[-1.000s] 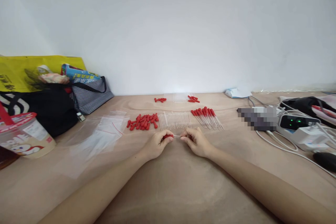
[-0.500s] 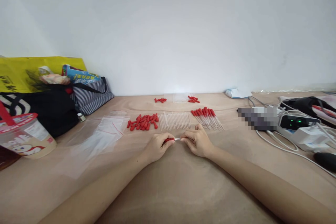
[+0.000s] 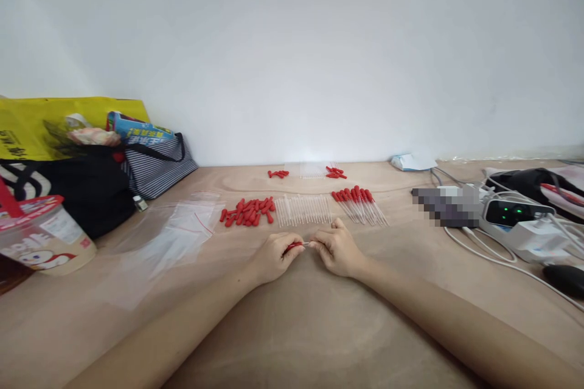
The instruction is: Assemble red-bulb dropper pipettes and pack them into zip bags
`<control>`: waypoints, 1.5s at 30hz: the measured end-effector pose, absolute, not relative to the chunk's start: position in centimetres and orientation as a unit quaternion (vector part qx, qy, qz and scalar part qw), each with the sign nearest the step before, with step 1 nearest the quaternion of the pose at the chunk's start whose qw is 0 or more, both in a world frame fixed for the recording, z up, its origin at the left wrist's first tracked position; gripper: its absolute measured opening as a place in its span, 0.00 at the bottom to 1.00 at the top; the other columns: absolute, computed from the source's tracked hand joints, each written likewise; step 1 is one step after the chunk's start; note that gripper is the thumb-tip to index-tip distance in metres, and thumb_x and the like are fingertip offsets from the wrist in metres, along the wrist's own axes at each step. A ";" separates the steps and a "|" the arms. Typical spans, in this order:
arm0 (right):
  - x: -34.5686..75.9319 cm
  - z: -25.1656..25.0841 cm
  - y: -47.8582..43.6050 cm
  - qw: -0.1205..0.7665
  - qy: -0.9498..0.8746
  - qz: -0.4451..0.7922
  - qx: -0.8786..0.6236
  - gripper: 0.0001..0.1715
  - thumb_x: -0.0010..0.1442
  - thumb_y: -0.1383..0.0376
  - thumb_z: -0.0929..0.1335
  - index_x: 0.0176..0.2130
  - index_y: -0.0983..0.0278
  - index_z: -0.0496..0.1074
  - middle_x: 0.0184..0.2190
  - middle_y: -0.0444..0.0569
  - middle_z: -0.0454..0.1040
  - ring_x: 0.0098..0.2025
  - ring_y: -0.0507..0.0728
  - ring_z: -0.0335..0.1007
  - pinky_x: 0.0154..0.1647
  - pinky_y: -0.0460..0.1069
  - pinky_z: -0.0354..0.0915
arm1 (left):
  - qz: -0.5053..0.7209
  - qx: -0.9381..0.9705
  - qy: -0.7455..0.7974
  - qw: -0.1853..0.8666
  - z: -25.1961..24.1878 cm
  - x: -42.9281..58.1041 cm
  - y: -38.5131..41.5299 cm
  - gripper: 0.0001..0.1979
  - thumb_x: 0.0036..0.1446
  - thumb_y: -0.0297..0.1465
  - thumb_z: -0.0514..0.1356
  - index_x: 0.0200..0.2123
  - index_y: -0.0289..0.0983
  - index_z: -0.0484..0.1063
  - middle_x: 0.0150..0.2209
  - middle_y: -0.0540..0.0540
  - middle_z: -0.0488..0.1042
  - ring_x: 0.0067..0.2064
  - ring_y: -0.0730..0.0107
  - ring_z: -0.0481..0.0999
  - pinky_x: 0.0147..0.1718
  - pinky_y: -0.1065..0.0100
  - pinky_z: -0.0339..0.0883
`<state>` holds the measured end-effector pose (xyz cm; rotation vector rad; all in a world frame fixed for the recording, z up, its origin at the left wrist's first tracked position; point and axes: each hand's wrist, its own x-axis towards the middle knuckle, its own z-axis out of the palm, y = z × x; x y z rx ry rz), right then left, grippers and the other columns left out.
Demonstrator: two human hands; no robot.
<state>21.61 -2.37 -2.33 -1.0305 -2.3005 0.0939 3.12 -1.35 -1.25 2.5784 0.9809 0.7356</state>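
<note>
My left hand pinches a red rubber bulb just above the wooden table. My right hand pinches the clear glass tube that enters the bulb; most of the tube is hidden in its fingers. The two hands almost touch. Just beyond them lie a heap of loose red bulbs, a row of clear tubes and a fan of assembled droppers with red tops.
Clear zip bags lie at left, near a printed cup, a black bag and a striped bag. A power strip with cables sits at right. More bulbs and droppers lie by the wall.
Both hands have drawn slightly toward me and closer together. Less of the clear tube shows between the fingers than before.
</note>
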 end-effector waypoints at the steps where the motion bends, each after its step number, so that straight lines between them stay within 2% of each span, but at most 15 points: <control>1: 21.5 -2.3 -2.4 0.304 -0.869 0.040 -0.388 0.12 0.58 0.68 0.58 0.30 0.65 0.68 0.25 0.44 0.72 0.24 0.49 0.60 0.34 0.48 0.44 | 0.256 0.894 0.338 0.143 -1.3 3.1 -1.3 0.08 0.56 0.29 0.49 0.30 0.35 0.67 0.27 0.49 0.71 0.30 0.72 0.70 0.30 0.73 0.60; 8: 21.9 -1.7 -2.1 0.274 -0.885 0.055 -0.372 0.14 0.61 0.66 0.56 0.34 0.64 0.68 0.28 0.46 0.72 0.29 0.51 0.63 0.34 0.47 0.48 | 0.271 0.888 0.336 0.158 -1.0 3.2 -1.1 0.08 0.57 0.30 0.50 0.31 0.36 0.68 0.29 0.48 0.72 0.31 0.71 0.70 0.31 0.72 0.62; 11: 22.5 -1.2 -2.0 0.254 -0.895 0.011 -0.366 0.13 0.60 0.66 0.57 0.37 0.64 0.68 0.32 0.49 0.71 0.35 0.53 0.63 0.35 0.48 0.49 | 0.296 0.876 0.349 0.151 -0.8 2.9 -0.8 0.08 0.56 0.30 0.50 0.32 0.36 0.68 0.30 0.47 0.73 0.32 0.70 0.70 0.33 0.70 0.62; 14: 23.0 -1.0 -2.0 0.226 -0.900 -0.050 -0.371 0.12 0.59 0.66 0.59 0.36 0.63 0.70 0.31 0.50 0.71 0.36 0.55 0.61 0.36 0.49 0.48 | 0.305 0.873 0.351 0.149 -0.7 2.5 -0.4 0.07 0.56 0.30 0.52 0.32 0.36 0.69 0.31 0.47 0.73 0.35 0.69 0.70 0.36 0.68 0.63; 17: 23.5 -1.2 -1.6 0.221 -0.886 -0.081 -0.401 0.11 0.58 0.66 0.59 0.34 0.64 0.70 0.29 0.49 0.71 0.35 0.55 0.61 0.36 0.50 0.47 | 0.335 0.855 0.378 0.122 -1.0 2.0 -0.1 0.09 0.55 0.29 0.53 0.39 0.36 0.67 0.36 0.46 0.70 0.38 0.68 0.68 0.40 0.66 0.62; 20: 24.7 -1.5 -0.5 0.274 -0.809 -0.100 -0.510 0.13 0.57 0.66 0.59 0.34 0.64 0.70 0.31 0.50 0.72 0.37 0.56 0.62 0.38 0.51 0.47 | 0.358 0.827 0.424 0.087 -1.2 1.5 0.2 0.15 0.53 0.29 0.54 0.46 0.35 0.62 0.39 0.45 0.66 0.37 0.68 0.67 0.39 0.65 0.63; 23: 26.6 -1.9 1.1 0.317 -0.688 -0.103 -0.645 0.14 0.56 0.65 0.58 0.37 0.65 0.70 0.33 0.51 0.73 0.38 0.57 0.63 0.39 0.51 0.47 | 0.318 0.840 0.430 0.096 -1.3 1.3 0.2 0.11 0.52 0.29 0.54 0.41 0.36 0.65 0.37 0.46 0.65 0.36 0.68 0.67 0.37 0.66 0.63; 28: 29.4 -2.6 2.9 0.299 -0.592 -0.081 -0.744 0.14 0.55 0.64 0.59 0.39 0.64 0.69 0.33 0.50 0.74 0.39 0.58 0.64 0.39 0.52 0.48 | 0.271 0.862 0.416 0.106 -1.2 1.5 0.2 0.06 0.53 0.28 0.54 0.34 0.36 0.68 0.35 0.46 0.68 0.37 0.67 0.68 0.37 0.65 0.63; 39: 29.6 -2.9 3.0 0.260 -0.598 -0.068 -0.756 0.15 0.54 0.59 0.60 0.38 0.63 0.69 0.32 0.50 0.73 0.37 0.59 0.65 0.38 0.53 0.48 | 0.271 0.859 0.419 0.113 -1.1 1.4 0.3 0.05 0.52 0.28 0.54 0.32 0.36 0.69 0.33 0.46 0.70 0.37 0.66 0.69 0.38 0.64 0.62; 45: 27.1 -2.6 2.2 0.264 -0.651 -0.102 -0.704 0.15 0.55 0.58 0.59 0.31 0.63 0.70 0.32 0.50 0.73 0.37 0.59 0.65 0.39 0.53 0.47 | 0.270 0.860 0.418 0.116 -1.2 1.5 0.4 0.05 0.52 0.28 0.54 0.32 0.36 0.69 0.33 0.47 0.70 0.36 0.67 0.69 0.37 0.65 0.62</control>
